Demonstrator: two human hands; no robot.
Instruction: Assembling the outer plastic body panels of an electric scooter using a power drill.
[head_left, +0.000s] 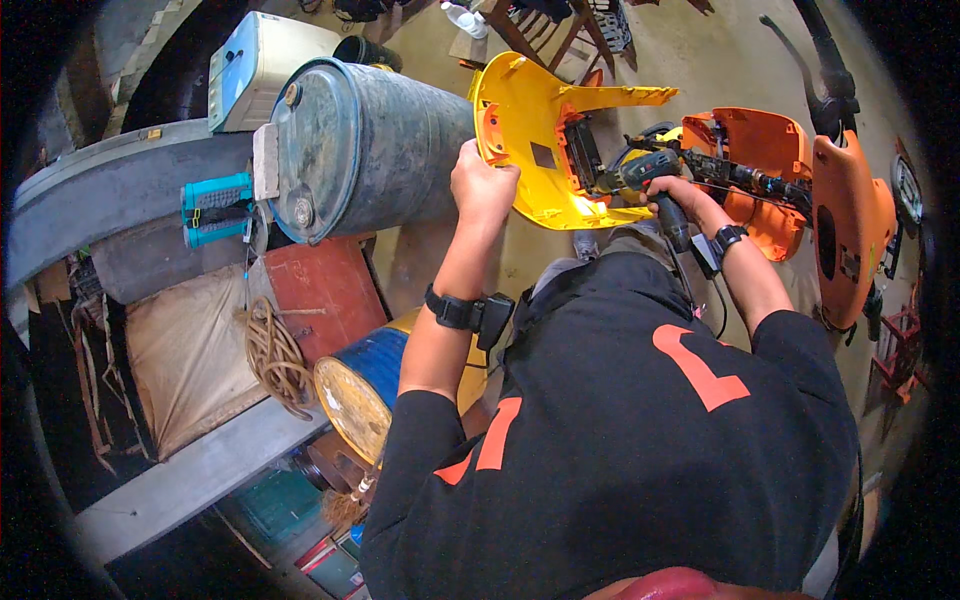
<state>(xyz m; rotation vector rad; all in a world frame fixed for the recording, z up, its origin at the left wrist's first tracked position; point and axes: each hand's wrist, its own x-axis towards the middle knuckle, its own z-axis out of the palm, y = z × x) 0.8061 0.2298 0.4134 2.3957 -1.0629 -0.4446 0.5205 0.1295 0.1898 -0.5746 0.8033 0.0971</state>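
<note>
My left hand (485,185) is closed round the lower left edge of a large curved yellow plastic panel (520,110) that looks like a scooter body fairing. Orange tabs show at the panel's edge beside my fingers. In my right hand (682,192) is a green and black cordless drill (650,168), its black grip pointing down toward me. The drill's front end points left, into the hollow of the panel, where a bright patch of light falls. Whether its tip touches anything is too small to tell. A dark part (580,150) sits inside the panel's right side.
Right of the drill stands a partly stripped scooter frame with orange covers (840,225) and exposed wiring. A big blue-grey barrel (400,145) lies on its side at the left. Further round are a blue and yellow drum (360,385), coiled rope (272,355) and a wooden chair (560,35).
</note>
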